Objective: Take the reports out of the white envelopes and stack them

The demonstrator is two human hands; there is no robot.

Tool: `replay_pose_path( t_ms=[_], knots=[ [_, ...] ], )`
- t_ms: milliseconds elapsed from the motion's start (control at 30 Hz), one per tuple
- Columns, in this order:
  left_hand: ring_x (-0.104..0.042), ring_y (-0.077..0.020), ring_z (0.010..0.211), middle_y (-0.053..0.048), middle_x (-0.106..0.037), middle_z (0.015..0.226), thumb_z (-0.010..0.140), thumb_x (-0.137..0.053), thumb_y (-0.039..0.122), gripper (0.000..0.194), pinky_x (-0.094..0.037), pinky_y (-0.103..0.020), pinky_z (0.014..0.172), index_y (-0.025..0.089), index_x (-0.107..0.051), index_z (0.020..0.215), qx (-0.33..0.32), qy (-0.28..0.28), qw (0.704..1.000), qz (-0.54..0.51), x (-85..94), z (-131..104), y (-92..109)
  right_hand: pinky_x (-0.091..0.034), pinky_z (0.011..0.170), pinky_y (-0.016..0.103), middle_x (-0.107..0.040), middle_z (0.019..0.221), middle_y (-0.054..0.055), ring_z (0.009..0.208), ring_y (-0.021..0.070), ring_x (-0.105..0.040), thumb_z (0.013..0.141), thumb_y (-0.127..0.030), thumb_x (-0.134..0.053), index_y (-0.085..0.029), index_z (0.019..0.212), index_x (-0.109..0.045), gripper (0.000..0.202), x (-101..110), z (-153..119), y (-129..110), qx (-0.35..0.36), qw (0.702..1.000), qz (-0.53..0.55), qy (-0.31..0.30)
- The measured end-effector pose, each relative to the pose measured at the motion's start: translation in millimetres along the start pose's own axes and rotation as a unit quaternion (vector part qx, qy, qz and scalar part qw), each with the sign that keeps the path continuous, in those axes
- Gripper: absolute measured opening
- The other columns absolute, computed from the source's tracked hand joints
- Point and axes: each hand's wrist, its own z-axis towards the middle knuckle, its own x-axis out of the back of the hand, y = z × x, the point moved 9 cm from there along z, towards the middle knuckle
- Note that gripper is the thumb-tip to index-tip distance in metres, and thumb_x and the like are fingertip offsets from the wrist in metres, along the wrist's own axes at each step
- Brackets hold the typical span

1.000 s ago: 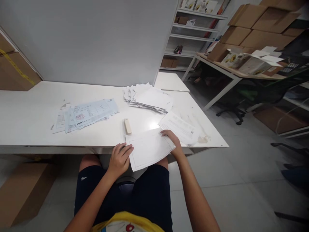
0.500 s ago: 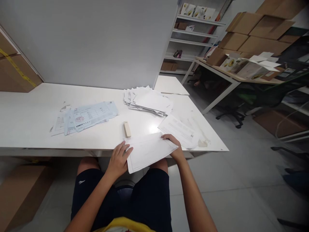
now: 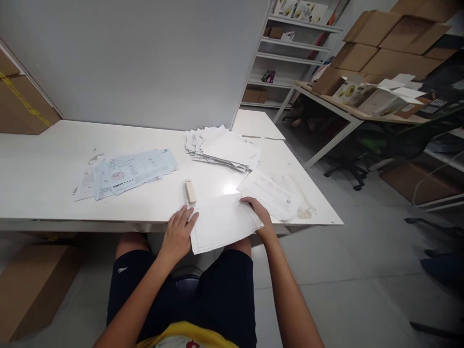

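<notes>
A few white paper sheets (image 3: 221,224) lie partly over the front edge of the table, their near end sticking out above my lap. My left hand (image 3: 177,231) is at their left edge, thumb against the paper and fingers close together near the far left corner. On the right, my right hand (image 3: 259,215) grips the sheets' edge, fingertips on top. An off-white oblong stapler-like object (image 3: 190,191) rests just beyond my left fingers. Beside my right hand lies another printed sheet (image 3: 268,193).
A fanned stack of white papers (image 3: 224,149) sits at the back of the white table (image 3: 145,208). Bluish printed forms (image 3: 139,169) overlap on the left. A grey panel (image 3: 145,63) rises behind. Cardboard boxes (image 3: 391,48) and an office chair (image 3: 377,145) are at the right.
The view has shifted slightly. Both hands keep their places on the white sheets, whose near edge sits a little higher in the picture. The other papers have not moved.
</notes>
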Motion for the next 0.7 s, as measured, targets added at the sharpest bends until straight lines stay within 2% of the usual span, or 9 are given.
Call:
replay_pose_path(
  t_ms=[133, 233, 333, 433, 567, 700],
  knots=[
    [-0.049, -0.0272, 0.128, -0.011, -0.062, 0.124, 0.078, -0.039, -0.001, 0.066, -0.042, -0.047, 0.101, 0.023, -0.045, 0.138, -0.042, 0.054, 0.997, -0.026, 24.1, 1.0, -7.0, -0.045, 0.096, 0.044, -0.065, 0.116, 0.005, 0.111, 0.0273, -0.058, 0.076, -0.019, -0.051, -0.026, 0.113, -0.058, 0.039, -1.4, 1.5, 0.1, 0.014, 1.0, 0.001, 0.001],
    [-0.041, -0.0277, 0.135, -0.012, -0.054, 0.136, 0.078, -0.037, 0.0, 0.068, -0.041, -0.047, 0.103, 0.021, -0.04, 0.142, -0.055, 0.06, 0.996, -0.029, 37.0, 12.7, -18.2, -0.046, 0.095, 0.044, -0.064, 0.116, 0.007, 0.11, 0.0278, -0.058, 0.074, -0.018, -0.052, -0.025, 0.114, -0.056, 0.041, -2.5, 2.3, -0.3, 0.019, 1.0, -0.018, 0.004],
    [-0.038, -0.028, 0.137, -0.015, -0.048, 0.141, 0.076, -0.04, 0.001, 0.067, -0.04, -0.046, 0.105, 0.014, -0.039, 0.141, -0.055, 0.008, 0.998, -0.022, 31.7, 32.8, -21.8, -0.046, 0.094, 0.045, -0.063, 0.115, 0.009, 0.109, 0.0289, -0.058, 0.073, -0.017, -0.052, -0.023, 0.115, -0.055, 0.043, -3.3, 3.0, -5.9, 0.041, 0.998, -0.052, 0.007],
    [-0.046, -0.0269, 0.13, -0.014, -0.056, 0.133, 0.073, -0.041, 0.001, 0.061, -0.043, -0.043, 0.101, 0.013, -0.05, 0.132, -0.048, -0.023, 0.999, -0.011, 21.2, 49.2, -20.9, -0.044, 0.096, 0.046, -0.063, 0.112, 0.009, 0.107, 0.0288, -0.058, 0.073, -0.017, -0.052, -0.024, 0.115, -0.055, 0.043, -2.5, 3.3, -11.9, 0.065, 0.996, -0.062, 0.006],
    [-0.056, -0.0267, 0.12, -0.012, -0.064, 0.119, 0.077, -0.042, 0.002, 0.048, -0.048, -0.043, 0.093, 0.016, -0.059, 0.12, -0.061, -0.007, 0.998, -0.012, 13.9, 55.1, -19.2, -0.037, 0.106, 0.047, -0.062, 0.112, 0.008, 0.108, 0.0278, -0.058, 0.074, -0.019, -0.053, -0.025, 0.115, -0.054, 0.042, 1.8, 4.1, -13.8, 0.068, 0.996, -0.056, 0.005],
    [-0.056, -0.0262, 0.12, -0.01, -0.064, 0.119, 0.08, -0.041, 0.003, 0.045, -0.048, -0.043, 0.093, 0.018, -0.06, 0.119, -0.074, 0.024, 0.996, -0.034, 12.4, 56.9, -26.1, -0.029, 0.114, 0.046, -0.061, 0.117, 0.007, 0.112, 0.0262, -0.056, 0.076, -0.02, -0.054, -0.025, 0.118, -0.053, 0.043, 2.4, 8.8, -17.3, 0.084, 0.994, -0.064, 0.006]
  ],
)
